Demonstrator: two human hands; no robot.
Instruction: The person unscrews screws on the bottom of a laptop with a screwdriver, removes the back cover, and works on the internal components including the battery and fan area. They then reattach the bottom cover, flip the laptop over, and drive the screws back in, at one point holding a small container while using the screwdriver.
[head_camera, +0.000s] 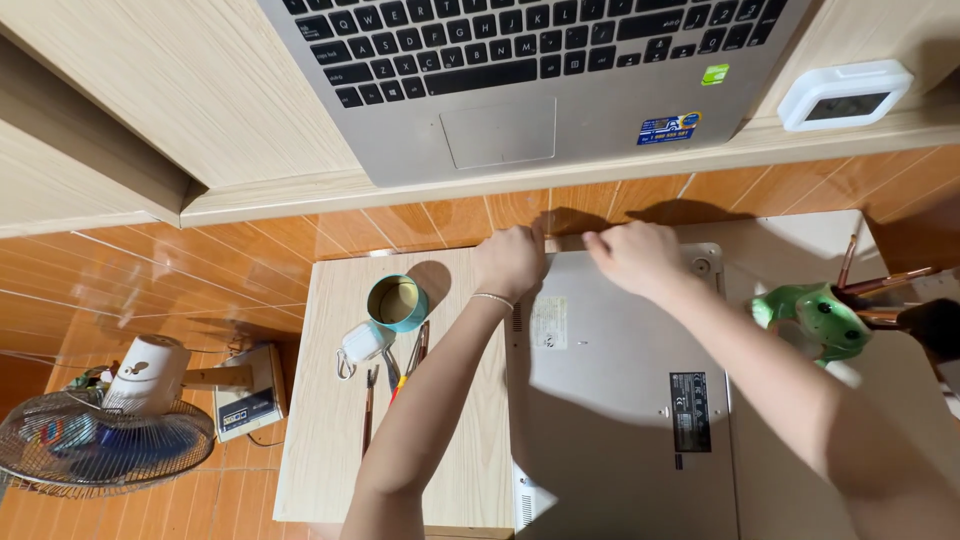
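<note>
A silver laptop (610, 390) lies upside down on a low light-wood table (330, 440), its underside with stickers and vents facing up. My left hand (510, 260) grips the laptop's far left corner. My right hand (635, 255) pinches along the same far edge, a little to the right. Both hands are closed on that edge. A thin bracelet sits on my left wrist.
A teal cup (397, 302), a small white device (363, 342) and several hand tools (395, 375) lie left of the laptop. An open laptop (520, 70) sits on the desk above. A green frog-shaped holder (815, 318) stands right, a fan (100, 435) on the floor left.
</note>
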